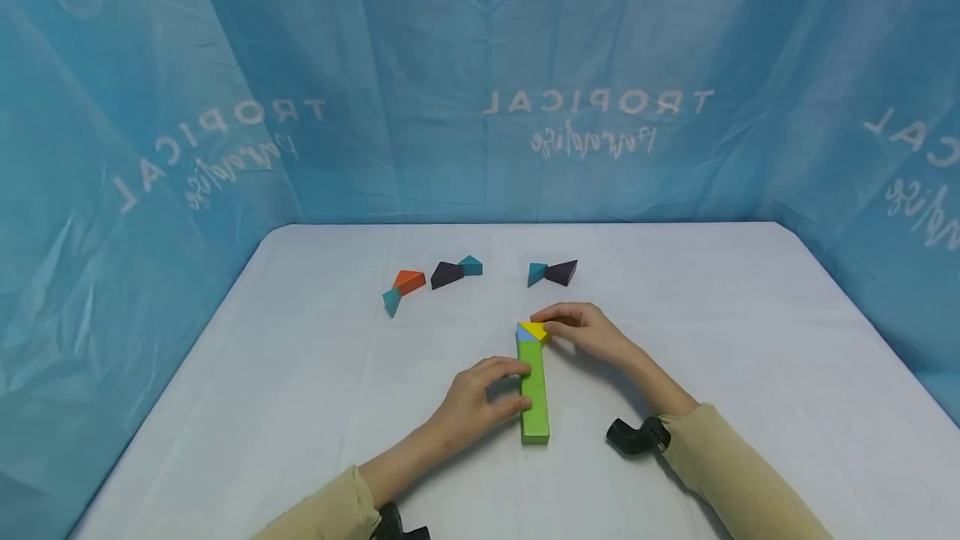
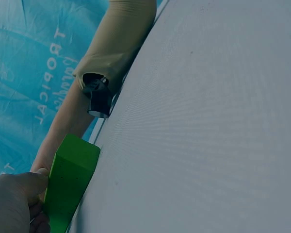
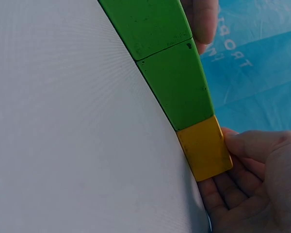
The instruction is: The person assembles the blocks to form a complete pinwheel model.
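A line of green blocks [image 1: 533, 415] lies on the table, with a seam between two of them visible in the right wrist view. At its far end sit a blue triangular block [image 1: 522, 334] and a yellow triangular block [image 1: 537, 329], side by side. My left hand [image 1: 480, 394] rests its thumb and fingertips against the left side and top edge of the green blocks. With thumb and fingers my right hand [image 1: 588, 330] pinches the yellow block, whose side face [image 3: 206, 150] meets the green in the right wrist view.
Farther back on the white table [image 1: 300, 357] lie an orange triangular block [image 1: 409, 282] touching a teal one [image 1: 392, 301], a dark block [image 1: 447, 274] beside another teal one [image 1: 471, 265], and a teal [image 1: 536, 273] and dark [image 1: 562, 272] pair. Blue printed cloth [image 1: 420, 148] surrounds the table.
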`<state>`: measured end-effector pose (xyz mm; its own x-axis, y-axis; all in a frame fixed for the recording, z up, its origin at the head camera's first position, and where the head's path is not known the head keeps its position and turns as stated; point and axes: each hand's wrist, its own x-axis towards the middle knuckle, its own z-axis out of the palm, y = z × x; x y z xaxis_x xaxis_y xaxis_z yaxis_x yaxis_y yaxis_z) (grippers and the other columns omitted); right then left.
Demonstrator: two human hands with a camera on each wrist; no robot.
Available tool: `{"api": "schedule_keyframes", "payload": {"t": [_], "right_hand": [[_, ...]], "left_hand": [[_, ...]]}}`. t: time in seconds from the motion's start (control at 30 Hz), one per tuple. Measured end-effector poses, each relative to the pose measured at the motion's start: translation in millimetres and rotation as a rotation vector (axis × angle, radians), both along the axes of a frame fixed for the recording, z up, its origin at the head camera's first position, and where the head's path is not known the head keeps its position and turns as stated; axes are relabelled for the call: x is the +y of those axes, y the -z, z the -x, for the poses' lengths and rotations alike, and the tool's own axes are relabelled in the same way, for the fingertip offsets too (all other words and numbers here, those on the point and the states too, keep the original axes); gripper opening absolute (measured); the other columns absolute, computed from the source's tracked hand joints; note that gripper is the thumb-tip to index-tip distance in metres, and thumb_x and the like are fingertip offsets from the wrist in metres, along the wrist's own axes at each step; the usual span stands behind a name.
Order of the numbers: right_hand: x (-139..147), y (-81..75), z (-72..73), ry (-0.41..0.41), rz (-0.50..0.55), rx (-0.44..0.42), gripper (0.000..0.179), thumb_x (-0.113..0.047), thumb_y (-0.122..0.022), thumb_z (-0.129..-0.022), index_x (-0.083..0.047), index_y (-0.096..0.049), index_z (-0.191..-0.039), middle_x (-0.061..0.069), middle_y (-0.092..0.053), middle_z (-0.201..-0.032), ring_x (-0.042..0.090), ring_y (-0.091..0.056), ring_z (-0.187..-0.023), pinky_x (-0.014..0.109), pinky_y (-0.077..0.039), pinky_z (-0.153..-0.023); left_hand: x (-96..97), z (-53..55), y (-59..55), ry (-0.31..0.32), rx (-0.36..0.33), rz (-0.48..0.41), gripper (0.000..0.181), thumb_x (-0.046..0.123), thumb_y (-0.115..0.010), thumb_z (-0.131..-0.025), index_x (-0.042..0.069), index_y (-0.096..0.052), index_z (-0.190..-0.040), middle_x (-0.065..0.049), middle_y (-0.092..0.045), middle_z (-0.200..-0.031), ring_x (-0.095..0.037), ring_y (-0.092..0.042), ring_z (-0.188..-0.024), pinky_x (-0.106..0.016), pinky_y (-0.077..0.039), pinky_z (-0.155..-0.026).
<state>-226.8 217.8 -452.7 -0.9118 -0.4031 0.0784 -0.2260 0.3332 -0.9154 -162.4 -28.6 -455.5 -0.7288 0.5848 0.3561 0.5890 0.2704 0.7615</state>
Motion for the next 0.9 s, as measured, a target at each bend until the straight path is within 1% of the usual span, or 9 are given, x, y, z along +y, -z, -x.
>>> {"api": "schedule_keyframes", "payload": {"t": [0.17,0.27,0.4,0.5,0.6,0.73,0.9], "right_hand": [[-6,3.8,-6.5,-0.006,-0.003,-0.024,0.024,-0.017,-0.058,-0.095,-0.008,-0.067,-0.115,0.004,-0.065,-0.115,0.017,-0.059,-0.107,0.031,-0.045,-0.093],[-7,4.9,-8.0,-0.009,-0.001,-0.017,0.024,-0.019,-0.058,-0.095,-0.009,-0.067,-0.116,0.003,-0.065,-0.115,0.017,-0.058,-0.108,0.032,-0.045,-0.093],[-6,3.3,-6.5,0.009,0.013,0.005,0.026,-0.022,-0.058,-0.095,-0.008,-0.067,-0.116,0.004,-0.065,-0.115,0.018,-0.057,-0.11,0.035,-0.044,-0.095],[-5,0.6,-4.4,0.044,0.029,0.016,0.026,-0.022,-0.059,-0.095,-0.007,-0.067,-0.115,0.004,-0.065,-0.114,0.018,-0.057,-0.111,0.036,-0.043,-0.097],[-4,-3.1,-2.6,0.076,0.049,0.031,0.026,-0.021,-0.058,-0.095,-0.006,-0.067,-0.115,0.005,-0.065,-0.115,0.018,-0.056,-0.112,0.035,-0.042,-0.098],[-2,-9.2,-0.3,0.122,0.088,0.032,0.029,-0.023,-0.058,-0.096,-0.004,-0.066,-0.116,0.007,-0.063,-0.118,0.017,-0.055,-0.114,0.03,-0.042,-0.098],[1,-15.5,2.4,0.194,0.108,0.034,0.032,-0.025,-0.06,-0.094,-0.002,-0.065,-0.116,0.009,-0.063,-0.12,0.017,-0.055,-0.114,0.023,-0.043,-0.095]], "left_hand": [[-5.4,-8.6,2.0,-0.009,-0.026,0.003,0.038,0.023,-0.075,-0.083,0.01,-0.064,-0.117,0.006,-0.06,-0.119,-0.009,-0.053,-0.114,-0.03,-0.043,-0.096],[-7.1,-10.6,2.0,-0.005,-0.024,0.006,0.038,0.023,-0.074,-0.083,0.01,-0.064,-0.117,0.005,-0.06,-0.119,-0.009,-0.052,-0.114,-0.03,-0.043,-0.096],[-6.5,-8.5,1.5,-0.001,0.013,0.007,0.038,0.023,-0.074,-0.083,0.009,-0.063,-0.118,0.004,-0.06,-0.119,-0.01,-0.052,-0.114,-0.03,-0.043,-0.097],[-5.4,-6.2,0.9,0.006,0.041,0.003,0.039,0.023,-0.074,-0.084,0.008,-0.063,-0.118,0.002,-0.06,-0.12,-0.011,-0.053,-0.114,-0.03,-0.043,-0.097],[-5.0,-4.6,0.0,0.016,0.054,0.0,0.039,0.021,-0.074,-0.083,0.007,-0.062,-0.118,0.0,-0.061,-0.12,-0.012,-0.053,-0.114,-0.03,-0.043,-0.097],[-4.5,-2.5,-1.6,0.015,0.058,0.006,0.039,0.02,-0.075,-0.082,0.007,-0.063,-0.118,0.0,-0.061,-0.119,-0.012,-0.053,-0.114,-0.029,-0.043,-0.097],[-2.9,-0.9,-4.3,0.02,0.055,0.006,0.04,0.02,-0.075,-0.083,0.006,-0.062,-0.119,-0.001,-0.061,-0.12,-0.012,-0.053,-0.114,-0.028,-0.043,-0.097]]}}
